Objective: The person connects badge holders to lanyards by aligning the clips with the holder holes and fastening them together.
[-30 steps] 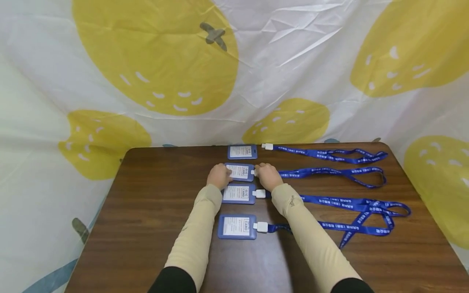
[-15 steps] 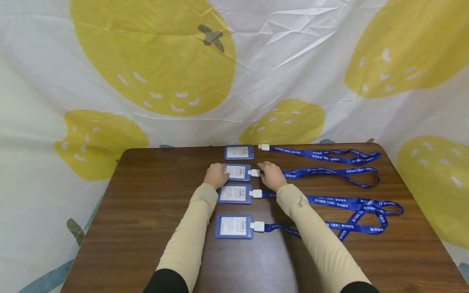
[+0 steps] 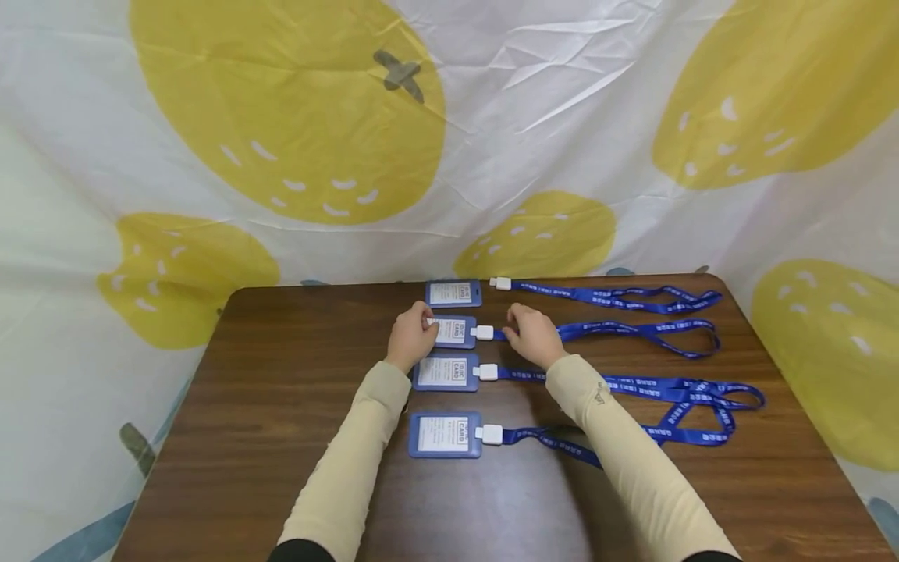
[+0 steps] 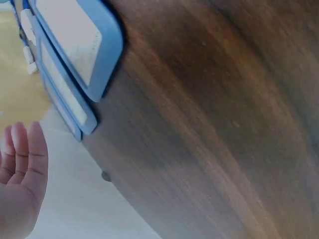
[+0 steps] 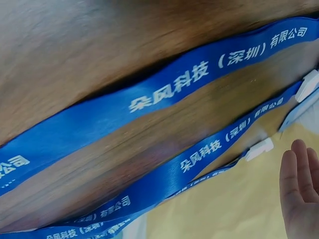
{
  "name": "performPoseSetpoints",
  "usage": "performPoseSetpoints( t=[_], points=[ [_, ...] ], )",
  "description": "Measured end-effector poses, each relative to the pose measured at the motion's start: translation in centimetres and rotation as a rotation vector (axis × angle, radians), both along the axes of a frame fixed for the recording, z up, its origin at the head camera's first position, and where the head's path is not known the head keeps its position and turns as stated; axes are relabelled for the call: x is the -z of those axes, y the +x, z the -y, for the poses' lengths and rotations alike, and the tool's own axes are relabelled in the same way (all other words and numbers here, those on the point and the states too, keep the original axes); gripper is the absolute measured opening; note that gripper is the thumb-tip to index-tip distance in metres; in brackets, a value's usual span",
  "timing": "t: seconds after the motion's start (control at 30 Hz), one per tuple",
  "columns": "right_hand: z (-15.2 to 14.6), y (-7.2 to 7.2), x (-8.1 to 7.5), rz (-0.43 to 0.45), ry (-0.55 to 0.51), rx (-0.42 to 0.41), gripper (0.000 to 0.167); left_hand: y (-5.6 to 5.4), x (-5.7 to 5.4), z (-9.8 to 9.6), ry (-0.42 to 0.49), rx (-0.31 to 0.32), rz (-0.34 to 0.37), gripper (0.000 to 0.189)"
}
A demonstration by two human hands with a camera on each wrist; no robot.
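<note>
My left hand point(image 3: 413, 337) hovers at the left end of a blue badge holder point(image 3: 460, 333) in the second row from the back, covering part of it in the head view. In the left wrist view its fingers are loosely extended and hold nothing. A white clip point(image 3: 485, 333) joins this holder to a blue printed lanyard point(image 3: 646, 331). Over that lanyard, just right of the clip, is my right hand point(image 3: 537, 337), fingers relaxed and nothing in them. At the back edge lies another badge holder point(image 3: 453, 293), with its lanyard's white clip point(image 3: 501, 283) apart from it.
Two nearer badge holders, one in the third row point(image 3: 445, 372) and one in front point(image 3: 445, 435), have clips and lanyards attached. Their lanyards cross at the right point(image 3: 680, 414). A fruit-print cloth point(image 3: 337, 250) hangs behind the brown wooden table point(image 3: 295, 390).
My right hand has let go of the second-row clip and moved right, lifting slightly. The left hand has risen a little from the holder. The head view has shifted slightly.
</note>
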State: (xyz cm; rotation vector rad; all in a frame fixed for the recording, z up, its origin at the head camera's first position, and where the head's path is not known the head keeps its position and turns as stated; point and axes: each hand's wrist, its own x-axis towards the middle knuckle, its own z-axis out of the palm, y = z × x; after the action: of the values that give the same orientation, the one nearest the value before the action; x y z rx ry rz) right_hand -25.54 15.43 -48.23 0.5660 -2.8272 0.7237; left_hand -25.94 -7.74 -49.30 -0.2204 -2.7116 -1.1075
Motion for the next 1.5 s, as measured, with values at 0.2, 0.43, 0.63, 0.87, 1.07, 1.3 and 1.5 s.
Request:
performPoseSetpoints(
  t=[0.2,0.43,0.63,0.87,1.07,1.3,1.5],
  points=[
    [-0.5,0.0,0.1,0.018,-0.02,0.024,0.021,0.5,-0.1,0.9,0.017,-0.039,0.011,0.016],
    [-0.9,-0.5,0.0,-0.004,-0.015,0.012,0.011,0.6,-0.7,1.4,0.029,-0.062,-0.003,0.017],
    [-0.9,-1.4,0.0,-0.048,0.027,-0.003,0.013,0.3,-0.7,1.5,0.034,-0.054,-0.008,0.017],
    [-0.8,-2.8,-0.4,-0.002,0.108,0.004,0.03,-0.1,-1.0,1.1,0.044,-0.038,-0.024,0.019],
    [-0.7,-4.6,-0.8,0.118,0.222,0.022,0.048,-0.3,-1.3,0.4,0.025,-0.023,-0.016,0.021],
    [-0.5,-6.6,-1.5,0.201,0.318,0.022,0.057,-0.6,-1.4,0.4,-0.015,-0.001,-0.027,0.022],
    [0.2,-7.5,-0.7,0.275,0.397,0.002,0.061,-0.2,-1.4,1.0,-0.039,0.019,-0.037,0.023]
  ],
)
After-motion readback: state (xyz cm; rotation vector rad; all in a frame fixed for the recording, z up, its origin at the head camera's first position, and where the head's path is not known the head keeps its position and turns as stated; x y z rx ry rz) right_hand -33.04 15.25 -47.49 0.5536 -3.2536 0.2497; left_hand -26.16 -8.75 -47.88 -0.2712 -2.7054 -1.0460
